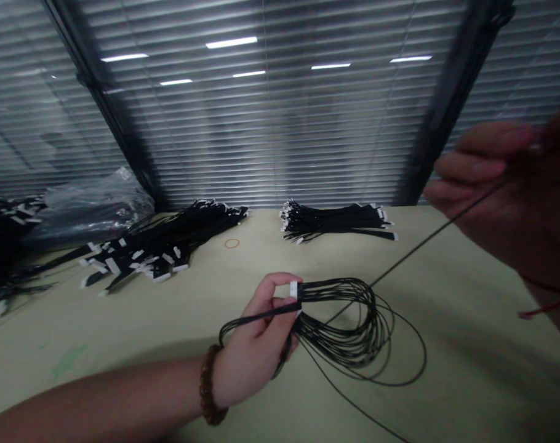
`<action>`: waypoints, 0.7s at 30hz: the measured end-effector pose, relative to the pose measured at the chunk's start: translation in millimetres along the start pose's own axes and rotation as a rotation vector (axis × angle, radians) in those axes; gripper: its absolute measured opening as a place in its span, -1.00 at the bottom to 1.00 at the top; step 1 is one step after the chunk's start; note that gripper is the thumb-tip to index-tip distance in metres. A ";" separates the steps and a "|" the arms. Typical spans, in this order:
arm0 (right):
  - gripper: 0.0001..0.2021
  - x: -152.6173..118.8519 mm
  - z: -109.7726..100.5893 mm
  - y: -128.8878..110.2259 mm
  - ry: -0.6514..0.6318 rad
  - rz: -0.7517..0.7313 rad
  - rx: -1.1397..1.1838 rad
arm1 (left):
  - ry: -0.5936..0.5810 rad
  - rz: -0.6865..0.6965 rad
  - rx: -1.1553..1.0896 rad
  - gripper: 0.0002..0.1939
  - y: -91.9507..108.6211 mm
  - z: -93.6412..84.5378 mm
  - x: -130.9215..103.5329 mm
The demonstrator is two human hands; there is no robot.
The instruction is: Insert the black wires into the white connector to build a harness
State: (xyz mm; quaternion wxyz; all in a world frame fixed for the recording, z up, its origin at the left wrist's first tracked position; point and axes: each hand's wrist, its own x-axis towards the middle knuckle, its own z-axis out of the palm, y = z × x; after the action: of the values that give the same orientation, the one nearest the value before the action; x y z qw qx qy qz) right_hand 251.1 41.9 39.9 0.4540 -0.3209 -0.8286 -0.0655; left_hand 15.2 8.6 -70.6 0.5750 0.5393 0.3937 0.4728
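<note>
My left hand is closed around a looped black wire harness above the middle of the table. A white connector shows between its thumb and fingers, with the wires fanning out to the right in a loop. At the upper right, my right hand is raised and pinches a single black wire. That wire runs taut down and left to the harness. The pinching fingertips are dark and somewhat blurred. Another loose wire trails from the harness toward the bottom edge.
Bundled black cables with white connectors lie at the back of the pale table. More cables spread at the left, beside a clear plastic bag. A rubber band lies between them. Window blinds stand behind.
</note>
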 end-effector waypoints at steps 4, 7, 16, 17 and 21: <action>-0.30 6.2 4.4 -11.8 0.138 0.575 0.969 | -0.013 -0.003 -0.015 -0.72 -0.3 -0.4 -1.5; -0.67 -0.4 7.0 -23.1 -0.157 0.670 1.118 | -0.039 0.015 -0.021 -0.71 -0.5 -0.9 -2.0; -0.73 -36.9 32.7 -53.4 -0.493 0.231 0.139 | -0.189 0.245 0.039 -0.76 -9.4 -7.8 -11.0; -0.72 -38.7 34.2 -55.4 -0.452 0.187 0.076 | -0.212 0.268 0.035 -0.77 -10.8 -8.2 -11.7; -0.73 -46.3 35.5 -60.8 -0.365 0.060 -0.084 | -0.245 0.342 0.038 -0.77 -13.9 -8.6 -11.9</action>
State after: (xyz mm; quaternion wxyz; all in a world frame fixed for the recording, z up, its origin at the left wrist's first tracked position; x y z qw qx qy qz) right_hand 207.6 -13.5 -6.2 0.2840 -0.3708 -0.8838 -0.0273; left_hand 5.7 -0.4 -86.0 0.5197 0.6623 0.2323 0.4871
